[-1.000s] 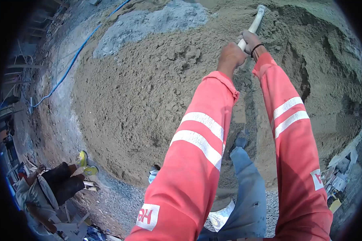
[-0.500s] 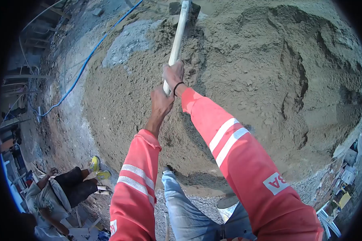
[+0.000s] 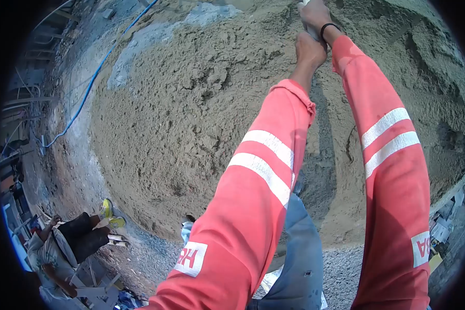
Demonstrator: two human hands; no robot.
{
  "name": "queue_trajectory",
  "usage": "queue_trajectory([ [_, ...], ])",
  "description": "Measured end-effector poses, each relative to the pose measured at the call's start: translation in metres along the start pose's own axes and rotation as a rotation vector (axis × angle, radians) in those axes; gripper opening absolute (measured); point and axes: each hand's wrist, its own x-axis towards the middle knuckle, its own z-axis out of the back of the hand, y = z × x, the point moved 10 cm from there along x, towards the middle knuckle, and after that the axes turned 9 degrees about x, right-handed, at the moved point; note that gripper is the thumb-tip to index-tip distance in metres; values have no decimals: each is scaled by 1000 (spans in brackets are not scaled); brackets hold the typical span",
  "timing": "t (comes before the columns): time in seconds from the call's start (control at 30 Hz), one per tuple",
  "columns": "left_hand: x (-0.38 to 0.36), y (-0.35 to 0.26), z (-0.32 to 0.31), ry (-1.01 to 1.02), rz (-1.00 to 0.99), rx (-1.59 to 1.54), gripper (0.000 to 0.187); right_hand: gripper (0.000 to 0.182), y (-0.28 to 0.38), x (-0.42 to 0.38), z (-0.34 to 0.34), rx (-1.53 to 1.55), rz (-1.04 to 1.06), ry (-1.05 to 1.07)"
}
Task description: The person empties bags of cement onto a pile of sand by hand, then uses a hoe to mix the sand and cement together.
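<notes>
Both my hands are wrapped round the pale wooden handle of a hoe (image 3: 305, 2) at the top of the head view. My right hand (image 3: 315, 14), with a dark band at its wrist, grips farther up. Just below it, nearer to me, my left hand (image 3: 310, 50) is closed on the same handle. The hoe's metal head lies outside the view now. Beneath and around my outstretched arms spreads a wide mound of damp, brownish-grey sand or mortar mix (image 3: 191, 119), with lumps on its left part.
A blue hose (image 3: 90, 85) runs along the mound's left side. At lower left is another person (image 3: 62, 248) in dark shorts and yellow shoes, near scattered boards. Gravel (image 3: 343, 268) lies by my legs. Papers and debris (image 3: 442, 227) lie at the right edge.
My hands and the hoe have swung to the right and farther away, with arms stretched out. The hoe's head has left the view. The camera view has shifted slightly.
</notes>
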Motion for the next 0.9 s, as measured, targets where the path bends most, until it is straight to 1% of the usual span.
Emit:
queue_trajectory([
  [0.03,-5,13,-6,-6,12,2,27,44,-37,7,-13,-7,-96,63],
  [0.1,-25,69,-18,125,296,68,32,43,-97,5,-49,3,-258,145],
  [0.13,-38,94,-6,126,321,81,32,43,-114,-3,-68,-6,-296,147],
  [0.2,-40,125,18,224,356,148,36,43,-115,-18,-102,-92,-275,58],
  [0.23,-41,130,38,208,350,147,36,43,-105,-26,-117,-88,-258,62],
  [0.3,-45,145,82,235,389,162,39,45,-91,-52,-155,150,-457,119],
  [0.33,-44,148,104,217,384,152,39,45,-74,-60,-169,145,-437,125],
  [0.4,-50,151,140,165,332,136,19,32,-30,-80,-173,137,-251,-1],
  [0.43,-56,153,160,122,316,104,17,34,-12,-91,-183,132,-219,19],
  [0.47,-64,156,182,109,315,98,17,34,10,-109,-191,130,-206,26],
  [0.53,-88,158,224,137,285,155,19,33,43,-154,-204,181,-256,36],
  [0.6,-129,139,280,134,242,281,19,33,67,-207,-221,386,-272,-6],
  [0.67,-164,125,327,75,36,407,20,35,94,-260,-233,468,-291,-51],
  [0.7,-182,135,340,123,49,440,26,35,109,-287,-234,474,-296,-46],
  [0.73,-196,141,354,170,55,474,35,38,133,-308,-228,471,-217,-80],
  [0.77,-216,137,376,169,63,478,35,43,151,-333,-219,461,-142,-107],
  [0.8,-238,137,384,306,120,331,44,43,154,-355,-216,462,-146,-108],
  [0.83,-262,135,386,444,177,180,54,40,162,-379,-207,397,-33,-165],
  [0.87,-279,130,398,450,181,181,54,37,173,-407,-196,330,80,-219],
  [0.9,-295,132,406,481,315,-98,60,38,175,-432,-195,403,-52,-57],
])
